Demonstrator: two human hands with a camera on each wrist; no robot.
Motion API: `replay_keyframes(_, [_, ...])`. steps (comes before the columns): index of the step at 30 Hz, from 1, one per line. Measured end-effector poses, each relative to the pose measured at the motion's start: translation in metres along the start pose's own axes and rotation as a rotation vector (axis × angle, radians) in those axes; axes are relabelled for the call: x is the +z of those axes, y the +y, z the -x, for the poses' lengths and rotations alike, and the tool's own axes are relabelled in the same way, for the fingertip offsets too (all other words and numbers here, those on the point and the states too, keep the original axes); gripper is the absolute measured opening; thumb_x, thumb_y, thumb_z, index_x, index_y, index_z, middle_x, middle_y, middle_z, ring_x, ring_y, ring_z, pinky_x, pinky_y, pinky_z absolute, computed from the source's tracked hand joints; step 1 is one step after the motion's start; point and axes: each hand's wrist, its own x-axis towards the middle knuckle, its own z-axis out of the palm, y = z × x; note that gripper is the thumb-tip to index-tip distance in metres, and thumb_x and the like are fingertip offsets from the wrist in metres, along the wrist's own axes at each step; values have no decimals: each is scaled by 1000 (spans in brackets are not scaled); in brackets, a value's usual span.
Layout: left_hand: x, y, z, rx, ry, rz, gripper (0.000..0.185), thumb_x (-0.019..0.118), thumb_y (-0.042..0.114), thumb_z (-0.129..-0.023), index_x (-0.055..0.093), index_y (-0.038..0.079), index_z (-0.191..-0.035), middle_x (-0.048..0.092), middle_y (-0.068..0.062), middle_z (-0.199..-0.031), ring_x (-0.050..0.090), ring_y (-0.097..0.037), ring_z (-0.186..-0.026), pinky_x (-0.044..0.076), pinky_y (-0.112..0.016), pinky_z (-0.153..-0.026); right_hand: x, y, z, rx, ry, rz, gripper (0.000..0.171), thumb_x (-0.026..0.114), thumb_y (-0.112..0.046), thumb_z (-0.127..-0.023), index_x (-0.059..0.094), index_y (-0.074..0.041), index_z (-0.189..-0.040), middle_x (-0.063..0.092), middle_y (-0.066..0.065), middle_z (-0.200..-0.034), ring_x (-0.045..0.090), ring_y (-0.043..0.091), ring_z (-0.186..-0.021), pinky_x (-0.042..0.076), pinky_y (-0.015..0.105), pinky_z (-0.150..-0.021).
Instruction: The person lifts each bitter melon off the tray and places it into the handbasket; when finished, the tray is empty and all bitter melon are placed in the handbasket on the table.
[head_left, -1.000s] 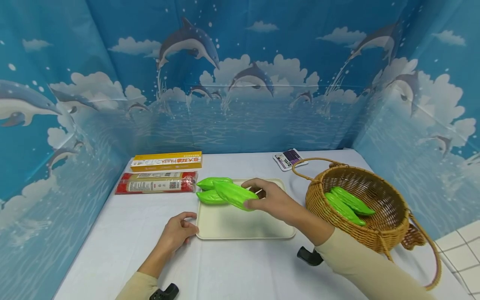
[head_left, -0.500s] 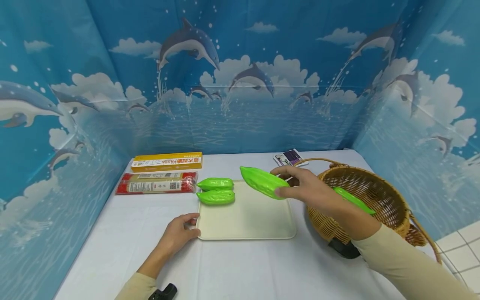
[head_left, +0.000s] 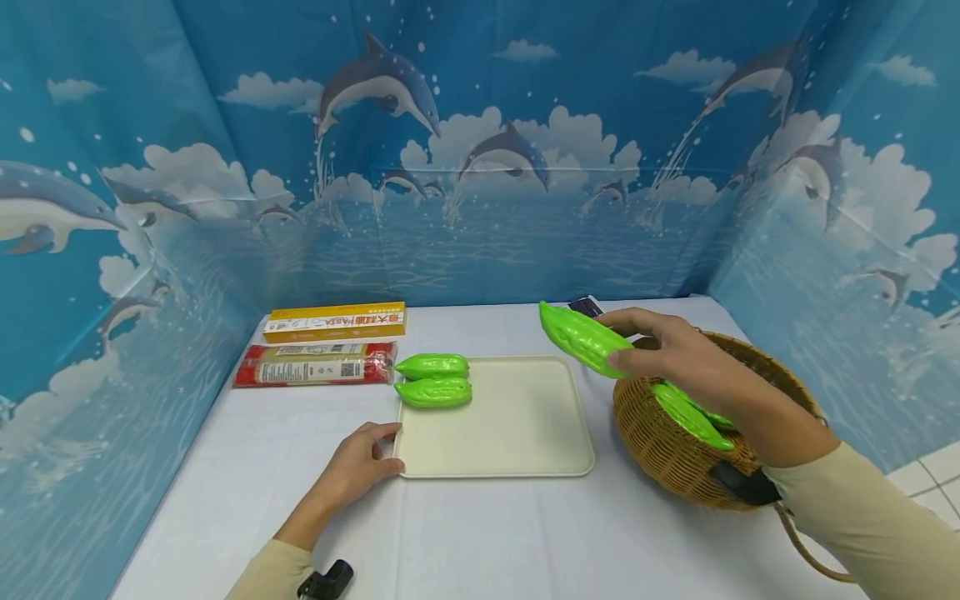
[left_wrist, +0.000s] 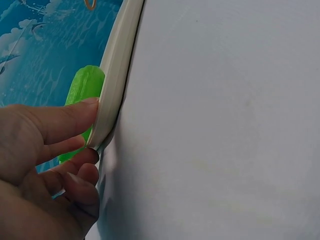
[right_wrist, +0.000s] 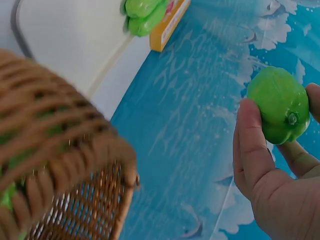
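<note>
Two gourds (head_left: 433, 381) on tray (head_left: 517, 442), basket (head_left: 660, 442) right, noodle packs (head_left: 322, 346) left

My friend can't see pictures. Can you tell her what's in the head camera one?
A person's right hand holds a green toy gourd in the air above the rim of a wicker basket with more green gourds inside. Their left hand touches the corner of a cream tray where two gourds lie.

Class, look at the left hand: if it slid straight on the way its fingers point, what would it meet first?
The left hand already touches the cream tray at its near-left corner, so that comes first.
</note>
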Motion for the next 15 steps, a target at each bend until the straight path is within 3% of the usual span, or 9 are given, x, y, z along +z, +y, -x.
replay_keyframes(5, [0,0,1,29,-2,-37,59,85,13,-82,63,7,-137,61,-7,-135,59,-22,-105,51,-40,-85,-17,8,5,7,8,-4,63,65,-34,-99,40,-19,-155,45,17,-147,58,33,-110,56,43,-80])
replay_keyframes(9, [0,-2,3,71,-5,-52,61,85,16,-82,62,5,-138,53,-10,-149,52,-30,-124,48,-49,-100,-30,14,8,-1,42,46,65,64,-33,-101,37,-17,-157,39,21,-152,55,39,-121,55,42,-80])
replay_keyframes(15, [0,-4,3,149,-22,-108,69,88,27,-77,63,4,-138,44,-9,-158,43,-30,-128,42,-50,-106,-49,22,13,9,48,86,64,60,-31,-103,32,-12,-158,37,25,-152,52,42,-122,54,43,-81])
